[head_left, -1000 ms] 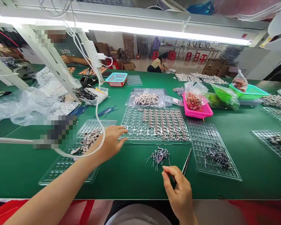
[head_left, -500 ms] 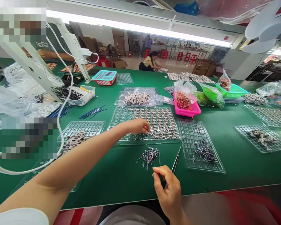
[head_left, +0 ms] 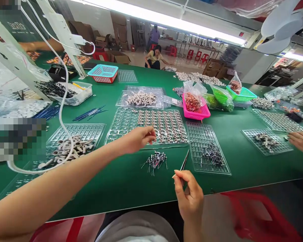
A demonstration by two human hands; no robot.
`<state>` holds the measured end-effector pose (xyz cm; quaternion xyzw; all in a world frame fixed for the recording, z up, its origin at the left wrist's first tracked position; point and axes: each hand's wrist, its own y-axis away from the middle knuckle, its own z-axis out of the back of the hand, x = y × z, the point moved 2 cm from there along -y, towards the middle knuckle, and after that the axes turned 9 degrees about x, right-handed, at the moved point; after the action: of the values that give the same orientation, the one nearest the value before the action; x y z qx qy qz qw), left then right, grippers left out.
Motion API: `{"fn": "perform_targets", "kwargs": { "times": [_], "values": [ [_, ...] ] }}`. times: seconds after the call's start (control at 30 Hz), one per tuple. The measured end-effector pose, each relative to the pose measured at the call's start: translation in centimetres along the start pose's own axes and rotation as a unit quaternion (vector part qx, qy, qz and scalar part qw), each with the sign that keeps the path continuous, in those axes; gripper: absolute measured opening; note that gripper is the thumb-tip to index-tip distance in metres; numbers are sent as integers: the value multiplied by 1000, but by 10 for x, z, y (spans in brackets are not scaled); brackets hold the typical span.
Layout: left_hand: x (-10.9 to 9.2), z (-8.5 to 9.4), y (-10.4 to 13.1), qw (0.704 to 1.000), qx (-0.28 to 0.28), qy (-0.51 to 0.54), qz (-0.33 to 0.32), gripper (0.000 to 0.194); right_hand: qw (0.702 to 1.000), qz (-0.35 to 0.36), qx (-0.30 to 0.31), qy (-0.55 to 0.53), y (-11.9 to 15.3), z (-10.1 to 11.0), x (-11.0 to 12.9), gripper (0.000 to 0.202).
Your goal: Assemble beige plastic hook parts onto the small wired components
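Observation:
My left hand (head_left: 141,138) is over the lower part of a clear tray (head_left: 161,126) filled on its right side with round brown-rimmed parts. Its thumb and fingers are pinched together, and what they hold is too small to make out. Near the table's front edge, my right hand (head_left: 189,193) has its thumb and index finger pressed together, with tweezers (head_left: 184,160) pointing up and away behind the fingertips. Whether anything else sits in that pinch is hidden. Between the hands and the tray lies a pile of small wire-legged parts (head_left: 156,160).
A gridded tray (head_left: 209,148) with dark parts lies right of the tweezers; a pink basket (head_left: 196,112) stands behind it. At left, a white cable (head_left: 63,101) hangs over pale parts (head_left: 73,149). Another person's hand (head_left: 301,143) reaches in at far right.
The view has shifted. My left hand has moved to the tray's near edge, and my right hand has stayed pinched near the tweezers. Another person's hand has appeared at right.

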<state>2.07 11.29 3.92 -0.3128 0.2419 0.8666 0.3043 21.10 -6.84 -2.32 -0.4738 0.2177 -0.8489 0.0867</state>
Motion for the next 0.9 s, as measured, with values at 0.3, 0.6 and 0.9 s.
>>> {"fn": "perform_targets", "kwargs": {
  "times": [0.3, 0.6, 0.9],
  "values": [
    [-11, -56, 65, 915, 50, 401, 6, 24, 962, 33, 204, 178, -57, 8, -17, 19],
    [11, -67, 54, 884, 50, 464, 28, 39, 904, 30, 308, 295, -74, -3, -18, 17],
    [4, -64, 56, 880, 61, 470, 14, 26, 906, 10, 327, 270, -67, 4, -11, 15]
  ]
}}
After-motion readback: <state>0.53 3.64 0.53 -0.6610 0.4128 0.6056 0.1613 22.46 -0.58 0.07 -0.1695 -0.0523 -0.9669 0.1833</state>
